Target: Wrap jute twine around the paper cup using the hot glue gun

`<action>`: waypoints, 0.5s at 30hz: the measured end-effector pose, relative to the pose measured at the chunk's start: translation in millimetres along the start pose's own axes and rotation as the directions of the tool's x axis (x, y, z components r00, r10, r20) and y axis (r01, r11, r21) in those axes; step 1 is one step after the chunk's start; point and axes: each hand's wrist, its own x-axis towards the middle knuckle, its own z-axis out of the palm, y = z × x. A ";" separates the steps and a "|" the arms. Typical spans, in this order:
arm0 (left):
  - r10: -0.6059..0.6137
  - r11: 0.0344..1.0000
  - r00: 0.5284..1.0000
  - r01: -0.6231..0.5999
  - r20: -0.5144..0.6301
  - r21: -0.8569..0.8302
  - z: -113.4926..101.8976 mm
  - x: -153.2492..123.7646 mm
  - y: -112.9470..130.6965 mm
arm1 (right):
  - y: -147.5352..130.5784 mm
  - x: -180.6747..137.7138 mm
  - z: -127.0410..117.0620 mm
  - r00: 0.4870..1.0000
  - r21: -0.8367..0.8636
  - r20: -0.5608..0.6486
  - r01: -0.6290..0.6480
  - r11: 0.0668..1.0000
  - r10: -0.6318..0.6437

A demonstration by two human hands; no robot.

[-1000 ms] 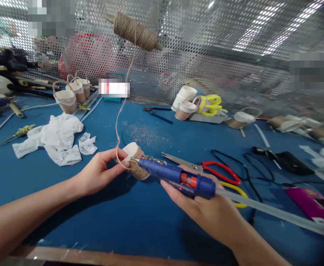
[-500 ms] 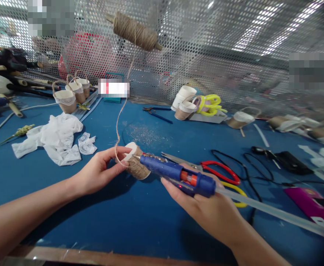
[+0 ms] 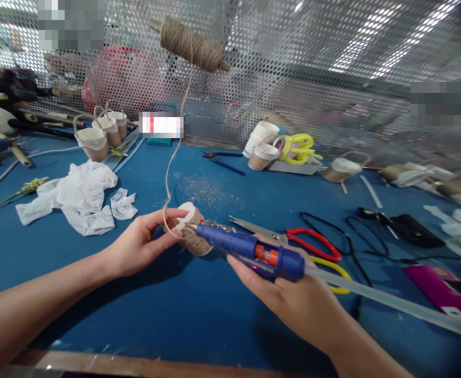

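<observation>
Between thumb and fingers, my left hand point(image 3: 146, 241) pinches the white rim of a small paper cup point(image 3: 197, 240) that lies tilted and is wrapped in brown twine. A strand of twine point(image 3: 171, 165) runs down to the cup from a spool point(image 3: 191, 44) mounted on the mesh. My right hand point(image 3: 289, 299) is closed around a blue hot glue gun point(image 3: 230, 240), with a long clear glue stick point(image 3: 372, 287) sticking out of its back. The gun's nozzle meets the cup's twine side close to the rim. Part of the cup is hidden behind the gun.
Scissors point(image 3: 313, 241) with red and yellow handles lie just beyond my right hand. White lace point(image 3: 84, 194) is heaped at the left, near several small handled buckets point(image 3: 92, 144). Pliers point(image 3: 224, 161) rest farther back. Black cables point(image 3: 351, 236) and a purple box point(image 3: 435, 291) are at the right.
The glue gun has shifted very slightly to the left against the cup. Both hands keep the same hold.
</observation>
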 end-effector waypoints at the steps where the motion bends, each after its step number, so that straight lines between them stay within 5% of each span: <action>1: -0.002 1.000 1.000 0.002 0.002 -0.010 0.0 0.0 0.1 | -0.9 0.2 0.9 0.999 0.004 -0.031 -0.015 1.000 0.015; 4: -0.028 0.999 1.000 0.028 0.007 -0.024 0.3 -0.1 -0.5 | -2.1 3.2 1.6 0.996 -0.010 -0.087 -0.019 1.000 0.018; 15: -0.020 1.000 1.000 0.020 0.014 -0.009 -0.2 0.0 -0.8 | 2.2 -1.0 -1.6 0.994 -0.093 -0.009 0.108 0.990 -0.109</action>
